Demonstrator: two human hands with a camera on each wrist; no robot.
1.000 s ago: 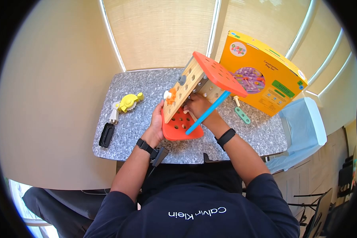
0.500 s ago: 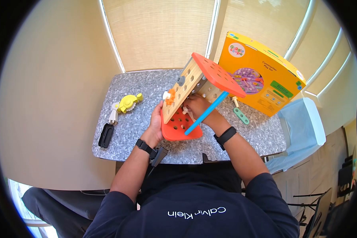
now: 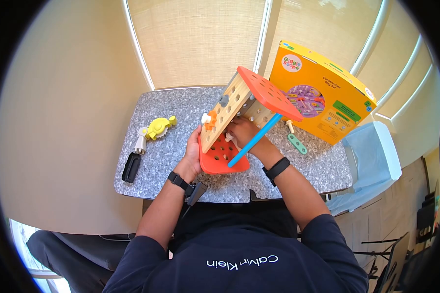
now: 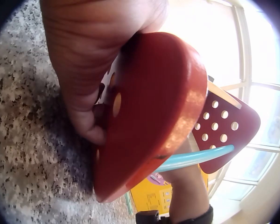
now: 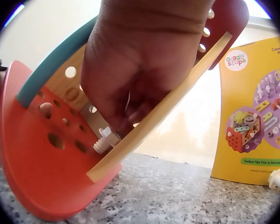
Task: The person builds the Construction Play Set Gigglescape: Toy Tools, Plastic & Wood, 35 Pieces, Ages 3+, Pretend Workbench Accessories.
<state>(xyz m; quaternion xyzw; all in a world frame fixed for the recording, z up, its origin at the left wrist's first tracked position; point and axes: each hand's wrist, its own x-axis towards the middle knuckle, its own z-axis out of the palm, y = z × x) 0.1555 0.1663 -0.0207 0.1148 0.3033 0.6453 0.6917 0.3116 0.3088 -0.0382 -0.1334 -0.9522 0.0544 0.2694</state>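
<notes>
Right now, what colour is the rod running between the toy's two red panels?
The rod is bright blue, clearest in the head view.

Red end panel (image 4: 151, 102): smooth, satin sheen. Side board (image 5: 151, 122): pale wood, matt. Blue rod (image 3: 255, 140): smooth, glossy. Box (image 3: 322, 93): printed card. Worktop (image 3: 327, 168): speckled, stone-like. Shirt (image 3: 230, 281): matt cloth.

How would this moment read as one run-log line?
left hand: holds lower red panel | right hand: inside toy frame, beside white bolt, grip unclear | blue rod: meets that panel
</notes>
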